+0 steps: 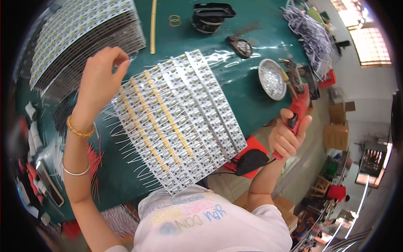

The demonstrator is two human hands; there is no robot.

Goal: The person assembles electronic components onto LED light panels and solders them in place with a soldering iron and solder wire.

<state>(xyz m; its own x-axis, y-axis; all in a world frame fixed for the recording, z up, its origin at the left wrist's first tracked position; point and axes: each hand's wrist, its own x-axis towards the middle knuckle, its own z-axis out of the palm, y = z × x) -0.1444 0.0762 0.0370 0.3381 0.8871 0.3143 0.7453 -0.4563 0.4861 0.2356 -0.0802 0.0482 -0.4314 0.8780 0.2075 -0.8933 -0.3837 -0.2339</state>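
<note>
My right hand (pixel 289 136) grips the red handle of a soldering gun (pixel 299 111), whose metal front end points away from me beside a round dish (pixel 273 80) with a shiny silvery inside. Over the far left corner of a large panel of small circuit boards (pixel 168 122), my left hand (pixel 105 71) is raised with thumb and forefinger curled toward each other; whether something small is between them I cannot make out. White wires stick out along the panel's left edge. Yellow strips (pixel 161 115) and grey bars (pixel 210 109) lie across it.
More panels are stacked (pixel 88 42) at the far left. Around the green table (pixel 235 96) are a yellow stick (pixel 153 27), a black container (pixel 210 17), a bundle of pale wires (pixel 308 35), red wires (pixel 95 161) and a phone-like device (pixel 49 185). A black cord hangs below the gun.
</note>
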